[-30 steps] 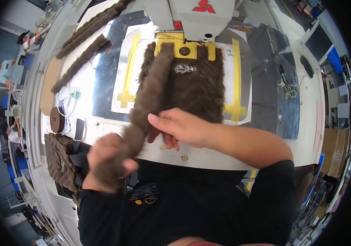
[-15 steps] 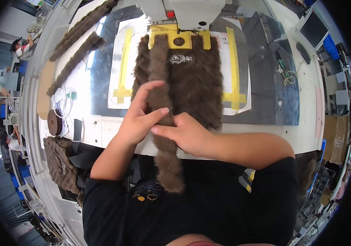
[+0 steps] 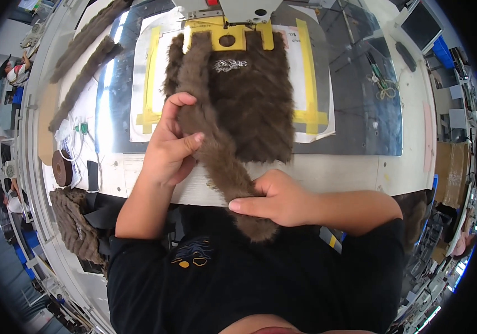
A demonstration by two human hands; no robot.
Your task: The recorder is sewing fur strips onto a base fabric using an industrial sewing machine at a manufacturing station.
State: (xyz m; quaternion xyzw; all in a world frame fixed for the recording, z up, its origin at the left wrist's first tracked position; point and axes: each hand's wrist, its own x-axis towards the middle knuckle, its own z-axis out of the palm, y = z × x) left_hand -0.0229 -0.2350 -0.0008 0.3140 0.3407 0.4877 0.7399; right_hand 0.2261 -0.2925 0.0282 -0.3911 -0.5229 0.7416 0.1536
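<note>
A long brown fur strip (image 3: 224, 161) runs from the yellow plate (image 3: 238, 42) down past the table's front edge. My left hand (image 3: 170, 146) grips it partway along, thumb over the fur and some fingers hidden beneath or behind. Lower down, my right hand (image 3: 280, 199) pinches the strip near its loose end, which hangs before my black shirt. Behind it lies a wide brown fur panel (image 3: 263, 111) with a silvery-white stitched patch (image 3: 230, 65) near its top. The strip covers part of the panel's left side.
A white machine head (image 3: 247, 10) overhangs the yellow plate. Yellow tape (image 3: 308, 78) frames a white sheet under the fur. More fur strips (image 3: 85, 78) lie at left, above a dark brown roll (image 3: 62, 168). Thread snips (image 3: 381, 83) rest at right. Other people are far left.
My right hand has slid down and rightward along the strip, away from my left hand. The strip now slants to the lower right. The whole view has shifted slightly.
</note>
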